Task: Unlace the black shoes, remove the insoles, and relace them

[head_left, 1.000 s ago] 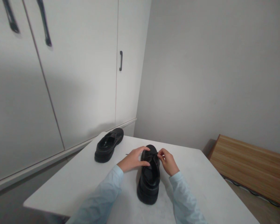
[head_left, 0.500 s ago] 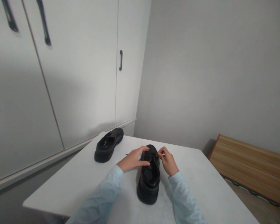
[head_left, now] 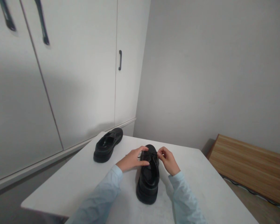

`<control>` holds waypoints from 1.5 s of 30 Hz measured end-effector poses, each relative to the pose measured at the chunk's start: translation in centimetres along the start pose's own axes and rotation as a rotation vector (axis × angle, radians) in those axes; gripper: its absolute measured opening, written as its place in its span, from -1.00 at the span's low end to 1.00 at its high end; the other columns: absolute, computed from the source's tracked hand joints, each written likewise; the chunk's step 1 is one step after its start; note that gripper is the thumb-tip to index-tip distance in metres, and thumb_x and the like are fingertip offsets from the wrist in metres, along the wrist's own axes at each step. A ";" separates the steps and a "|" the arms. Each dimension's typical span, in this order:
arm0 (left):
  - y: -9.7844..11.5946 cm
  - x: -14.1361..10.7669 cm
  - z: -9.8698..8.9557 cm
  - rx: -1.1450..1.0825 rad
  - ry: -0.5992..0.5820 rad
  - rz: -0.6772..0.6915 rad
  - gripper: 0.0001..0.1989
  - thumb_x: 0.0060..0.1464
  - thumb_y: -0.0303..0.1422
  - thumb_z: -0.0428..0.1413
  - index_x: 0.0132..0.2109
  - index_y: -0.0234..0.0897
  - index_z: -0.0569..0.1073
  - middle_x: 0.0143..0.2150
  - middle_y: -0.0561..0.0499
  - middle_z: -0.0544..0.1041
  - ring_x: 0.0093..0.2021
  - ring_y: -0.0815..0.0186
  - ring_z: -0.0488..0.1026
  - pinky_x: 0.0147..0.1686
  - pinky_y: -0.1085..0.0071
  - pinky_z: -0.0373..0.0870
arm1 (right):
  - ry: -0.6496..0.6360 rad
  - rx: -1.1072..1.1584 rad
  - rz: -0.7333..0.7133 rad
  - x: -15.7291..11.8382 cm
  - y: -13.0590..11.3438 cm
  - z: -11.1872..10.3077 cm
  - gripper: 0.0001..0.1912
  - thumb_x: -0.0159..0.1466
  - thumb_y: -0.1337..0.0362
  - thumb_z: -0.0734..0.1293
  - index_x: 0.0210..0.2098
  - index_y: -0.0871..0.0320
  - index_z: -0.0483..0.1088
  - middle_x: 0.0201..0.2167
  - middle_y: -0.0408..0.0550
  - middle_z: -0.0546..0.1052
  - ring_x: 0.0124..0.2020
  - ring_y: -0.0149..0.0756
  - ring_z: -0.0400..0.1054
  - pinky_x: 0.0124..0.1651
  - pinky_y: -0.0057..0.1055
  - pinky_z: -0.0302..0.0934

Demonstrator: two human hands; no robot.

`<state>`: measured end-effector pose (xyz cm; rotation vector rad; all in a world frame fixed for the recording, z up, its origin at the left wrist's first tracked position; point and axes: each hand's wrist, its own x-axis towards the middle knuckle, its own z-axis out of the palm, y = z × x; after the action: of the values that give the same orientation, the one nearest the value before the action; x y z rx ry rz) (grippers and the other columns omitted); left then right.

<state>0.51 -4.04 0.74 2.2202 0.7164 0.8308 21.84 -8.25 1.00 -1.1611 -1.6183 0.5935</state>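
A black shoe (head_left: 148, 183) rests upright on the white table (head_left: 84, 186), its toe pointing away from me. My left hand (head_left: 132, 159) lies at its left side, thumb and fingers spread apart over the upper near the laces. On the right, my right hand (head_left: 167, 159) pinches a thin black shoelace (head_left: 151, 153) between thumb and forefinger beside the upper. The other black shoe (head_left: 108, 144) stands farther back on the left, touched by neither hand.
White cabinet doors (head_left: 84, 77) with dark handles rise behind the table on the left. A grey wall (head_left: 200, 68) is behind it. To the right is a wooden board or bench (head_left: 249, 168), with a cable along its lower edge.
My right hand has shifted very slightly to the right with the lace in its pinch. My left hand keeps nearly the same place, and the view has moved a little.
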 end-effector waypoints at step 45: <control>-0.1 0.0 0.0 -0.013 0.005 0.019 -0.37 -0.10 -0.10 0.22 0.10 -0.22 0.28 0.12 -0.15 0.37 0.12 0.16 0.31 0.13 0.24 0.17 | 0.040 -0.321 -0.004 -0.2 -0.2 -0.9 -0.97 0.07 0.31 0.31 -0.44 0.10 0.38 -0.63 -0.23 0.33 -0.55 -0.36 0.21 -0.44 -0.44 0.09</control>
<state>0.49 -3.97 0.63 2.2174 0.6918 0.8482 22.61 -8.63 1.41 -1.3919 -1.7228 0.3116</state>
